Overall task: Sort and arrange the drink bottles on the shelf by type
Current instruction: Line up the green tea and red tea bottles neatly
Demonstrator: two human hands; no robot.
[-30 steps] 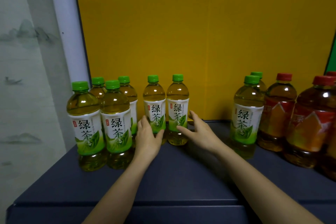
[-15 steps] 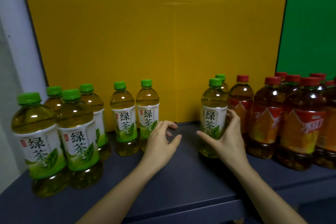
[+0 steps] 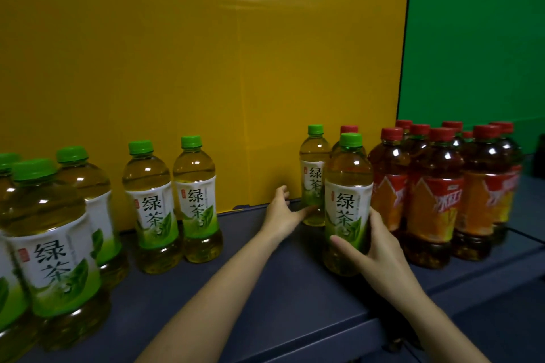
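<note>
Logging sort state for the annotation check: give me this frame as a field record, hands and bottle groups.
left grip: thumb touches rear green tea bottle, fingers not round it
right grip: holds front green tea bottle, upright
green tea group: far left, green caps
red-capped tea group: far right
misplaced: both handled bottles stand right beside the red-capped group

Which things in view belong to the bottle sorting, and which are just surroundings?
Job: green-capped clear plastic green-tea bottles; front stray green-tea bottle gripped by right hand; left hand; red-capped dark tea bottles; dark blue shelf.
Surroundings: yellow back panel; green side panel.
</note>
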